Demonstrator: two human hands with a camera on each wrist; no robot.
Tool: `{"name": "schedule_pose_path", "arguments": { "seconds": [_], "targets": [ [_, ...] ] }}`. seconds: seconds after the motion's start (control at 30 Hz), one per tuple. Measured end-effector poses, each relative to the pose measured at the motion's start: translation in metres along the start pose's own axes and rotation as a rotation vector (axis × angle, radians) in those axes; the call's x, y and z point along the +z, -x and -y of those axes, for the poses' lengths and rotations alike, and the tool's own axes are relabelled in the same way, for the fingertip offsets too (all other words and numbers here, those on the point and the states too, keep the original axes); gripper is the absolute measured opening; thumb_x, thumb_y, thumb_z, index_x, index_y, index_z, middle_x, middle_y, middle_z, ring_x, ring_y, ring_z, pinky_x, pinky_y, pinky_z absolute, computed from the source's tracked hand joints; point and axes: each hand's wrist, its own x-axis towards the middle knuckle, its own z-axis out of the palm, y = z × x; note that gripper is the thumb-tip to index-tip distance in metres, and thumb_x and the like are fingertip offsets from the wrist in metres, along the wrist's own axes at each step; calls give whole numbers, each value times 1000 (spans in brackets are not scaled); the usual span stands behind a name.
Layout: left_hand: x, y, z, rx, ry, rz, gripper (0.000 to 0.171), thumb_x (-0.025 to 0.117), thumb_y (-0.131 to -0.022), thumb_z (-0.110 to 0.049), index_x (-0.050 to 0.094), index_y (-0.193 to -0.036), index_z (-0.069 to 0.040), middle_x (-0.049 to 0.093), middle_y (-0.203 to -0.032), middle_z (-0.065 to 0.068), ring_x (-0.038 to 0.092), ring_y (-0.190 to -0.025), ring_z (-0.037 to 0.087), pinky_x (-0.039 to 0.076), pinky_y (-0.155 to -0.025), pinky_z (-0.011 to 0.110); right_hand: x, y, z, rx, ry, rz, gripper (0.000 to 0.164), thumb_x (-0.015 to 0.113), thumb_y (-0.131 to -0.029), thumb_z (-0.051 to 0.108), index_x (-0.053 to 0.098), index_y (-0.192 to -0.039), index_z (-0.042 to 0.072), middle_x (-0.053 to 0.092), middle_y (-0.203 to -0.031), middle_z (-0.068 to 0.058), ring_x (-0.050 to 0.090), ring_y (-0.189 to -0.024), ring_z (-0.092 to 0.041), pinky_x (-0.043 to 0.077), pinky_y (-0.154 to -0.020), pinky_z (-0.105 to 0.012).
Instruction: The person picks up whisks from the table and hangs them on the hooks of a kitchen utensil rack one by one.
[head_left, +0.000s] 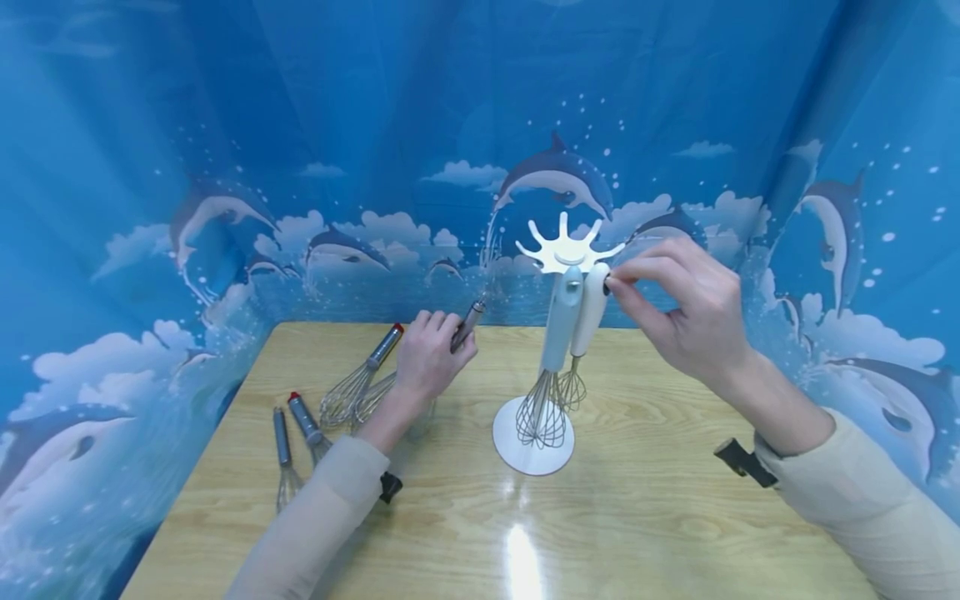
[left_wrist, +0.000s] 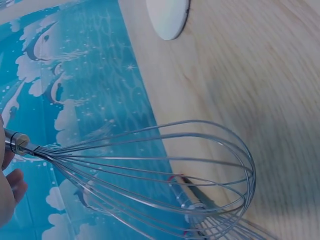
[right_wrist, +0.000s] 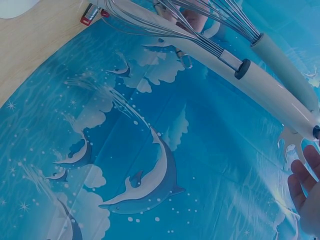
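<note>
My left hand (head_left: 429,354) grips a metal-handled whisk (head_left: 469,325) above the back of the table. In the left wrist view, the wire loops of this whisk (left_wrist: 165,170) spread out from the hand. My right hand (head_left: 686,304) pinches the black-tipped end of a white-handled whisk (head_left: 590,312), right at the top of the white stand (head_left: 566,247). Beside it, a whisk with a pale blue handle (head_left: 562,325) hangs from the stand with its wires down. The right wrist view catches the right fingers (right_wrist: 302,175) close to the end of the white handle (right_wrist: 285,97).
Several metal whisks lie at the left of the wooden table, among them a red-ended whisk (head_left: 347,393) and a thinner whisk (head_left: 282,442). The stand's round white base (head_left: 517,450) rests mid-table. A blue dolphin-print curtain (head_left: 420,108) surrounds the table's back and sides.
</note>
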Motion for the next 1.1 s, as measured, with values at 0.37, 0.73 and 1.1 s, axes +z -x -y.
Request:
{"name": "schedule_pose_path", "arguments": {
  "seconds": [0.37,0.73,1.1],
  "targets": [
    [-17,-9,-10,-9,70,-47,16,76,-91,-24,72,-96,-9,73,-84,5,63,-81,24,56,-69,37,0,1,0,-3,5,-2,46,63,-105,42,73,-89,0,69,-78,-14,62,-77,-30,43,-88,-9],
    [-37,-16,-21,25,89,-101,20,76,-91,-23,72,-100,-6,74,-86,7,65,-82,24,58,-69,37,1,1,0,0,-4,-4,46,64,-105,41,73,-89,-1,70,-78,-14,62,-77,-30,44,-90,-8],
    [-51,-25,-28,66,116,-156,19,75,-91,-21,71,-101,-5,74,-87,7,65,-82,24,58,-68,35,0,0,0,0,-3,-5,46,64,-105,41,73,-89,-1,70,-78,-15,62,-77,-31,44,-90,-9]
  ]
}}
